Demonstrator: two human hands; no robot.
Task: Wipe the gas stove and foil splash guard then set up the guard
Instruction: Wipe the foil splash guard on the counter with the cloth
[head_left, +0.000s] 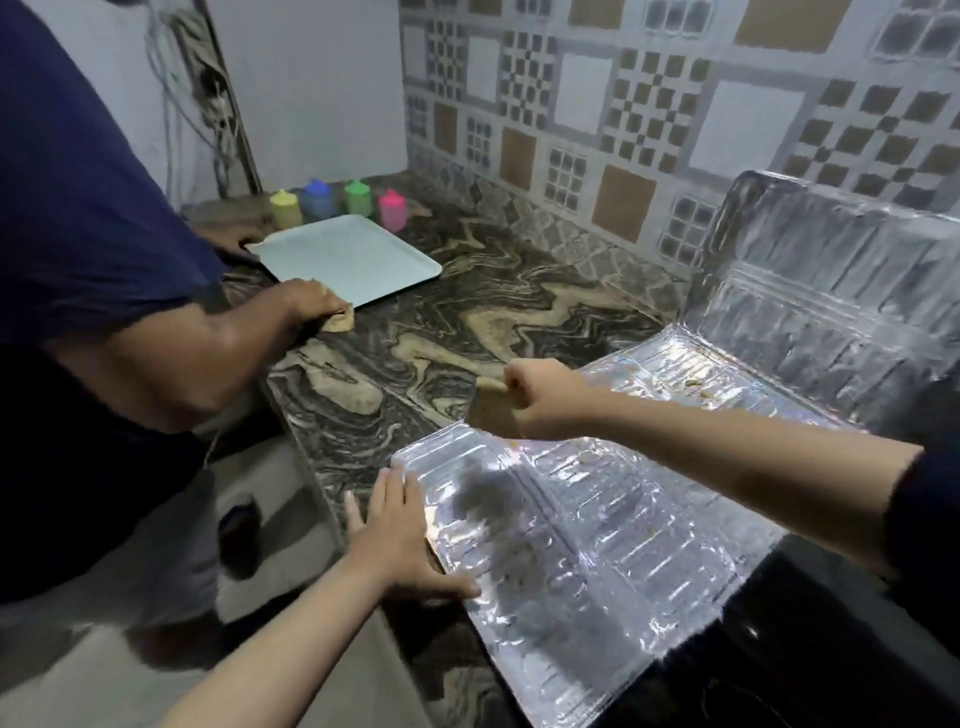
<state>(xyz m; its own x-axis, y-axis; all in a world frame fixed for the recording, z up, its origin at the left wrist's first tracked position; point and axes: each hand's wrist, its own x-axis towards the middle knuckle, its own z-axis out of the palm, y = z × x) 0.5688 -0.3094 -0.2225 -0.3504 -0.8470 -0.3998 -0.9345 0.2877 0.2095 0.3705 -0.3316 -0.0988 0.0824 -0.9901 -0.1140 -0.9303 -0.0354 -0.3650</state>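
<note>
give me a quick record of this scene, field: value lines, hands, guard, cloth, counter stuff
left hand: left hand flat, pressing near corner of the foil splash guard
right hand: right hand fisted round a tan cloth at the guard's far edge
guard: lying mostly flat on the marbled counter, its right panels rising toward the tiled wall
other person: wiping beside a pale tray
bottles: four coloured bottles behind the tray

You will find nothing to read here: no text, label, brand, number or sign shows on anything in view.
</note>
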